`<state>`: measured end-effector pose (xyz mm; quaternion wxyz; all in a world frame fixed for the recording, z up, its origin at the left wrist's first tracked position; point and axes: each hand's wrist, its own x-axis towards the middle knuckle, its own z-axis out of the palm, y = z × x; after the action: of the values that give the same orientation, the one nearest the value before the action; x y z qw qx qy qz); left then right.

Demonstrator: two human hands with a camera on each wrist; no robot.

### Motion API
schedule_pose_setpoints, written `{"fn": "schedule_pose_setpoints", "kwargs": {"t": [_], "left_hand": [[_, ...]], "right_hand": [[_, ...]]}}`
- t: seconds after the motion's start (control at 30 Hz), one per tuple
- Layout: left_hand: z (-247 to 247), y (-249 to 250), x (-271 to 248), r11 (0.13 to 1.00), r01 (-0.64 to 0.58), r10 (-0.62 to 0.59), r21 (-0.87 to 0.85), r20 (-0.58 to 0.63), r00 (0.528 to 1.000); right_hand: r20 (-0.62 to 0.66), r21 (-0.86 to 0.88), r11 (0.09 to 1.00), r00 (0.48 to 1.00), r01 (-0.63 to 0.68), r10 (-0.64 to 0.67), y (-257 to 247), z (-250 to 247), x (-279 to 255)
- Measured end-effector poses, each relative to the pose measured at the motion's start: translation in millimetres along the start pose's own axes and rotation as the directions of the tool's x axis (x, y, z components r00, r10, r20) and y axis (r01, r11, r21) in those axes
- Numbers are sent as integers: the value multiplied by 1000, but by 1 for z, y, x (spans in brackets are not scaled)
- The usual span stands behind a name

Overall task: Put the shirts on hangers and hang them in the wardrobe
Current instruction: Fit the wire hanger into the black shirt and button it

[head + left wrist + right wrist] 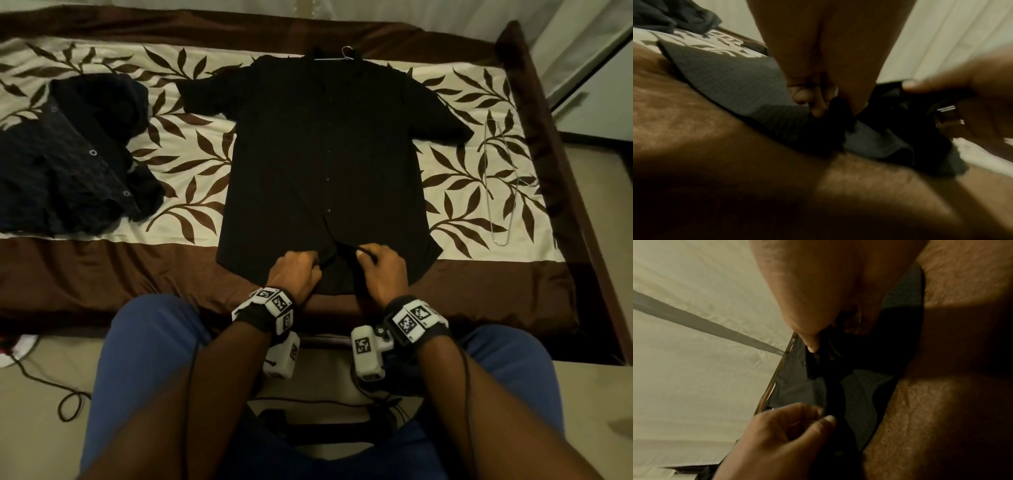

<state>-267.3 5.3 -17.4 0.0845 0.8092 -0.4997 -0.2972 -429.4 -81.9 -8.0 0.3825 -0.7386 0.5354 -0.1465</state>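
Note:
A black short-sleeved shirt (325,164) lies flat on the bed, front up, with a wire hanger hook (346,53) poking from its collar. My left hand (298,272) pinches the left edge of the front placket near the hem. My right hand (380,270) pinches the right edge beside it. In the left wrist view my left fingers (818,104) grip a dark fold of the shirt (748,91). In the right wrist view my right thumb (812,344) presses black cloth (855,386). A second dark shirt (68,154) lies crumpled at the bed's left.
A bare wire hanger (496,178) lies on the bed (171,164) right of the black shirt. The brown bed frame (555,171) runs along the right side. A black cable (51,387) trails on the floor at the left. My knees in blue trousers (144,359) touch the bed's near edge.

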Motion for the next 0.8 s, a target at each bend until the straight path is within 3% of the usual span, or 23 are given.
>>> {"fn": "schedule_pose_setpoints", "kwargs": {"t": [0.1,0.2,0.3,0.43,0.53,0.63,0.7,0.8], "left_hand": [[-3,5,-4,993,-11,11,-120,4,1000],[4,11,-10,987,-91,100,-134,59,993],[15,12,-12,983,-133,149,-125,126,981],[16,11,-14,995,-86,96,-46,309,946],[-2,-2,-6,982,-82,144,-171,391,909],[-31,-24,16,951,-50,146,-304,301,943],[-54,-42,39,940,-39,85,-339,123,989],[-94,-69,89,939,-32,-3,-344,-98,995]], "right_hand": [[8,68,997,999,36,-37,-4,0,-5],[48,50,994,994,93,-95,-9,4,-9],[208,-57,985,967,163,-148,-7,11,-10],[508,-220,955,859,200,-63,-1,16,-10],[626,-155,968,777,199,-60,-9,-2,3],[566,-88,984,821,158,-82,-16,-26,38],[492,-118,978,865,172,-93,-18,-40,75],[395,-199,966,915,167,-77,-25,-55,146]]}}
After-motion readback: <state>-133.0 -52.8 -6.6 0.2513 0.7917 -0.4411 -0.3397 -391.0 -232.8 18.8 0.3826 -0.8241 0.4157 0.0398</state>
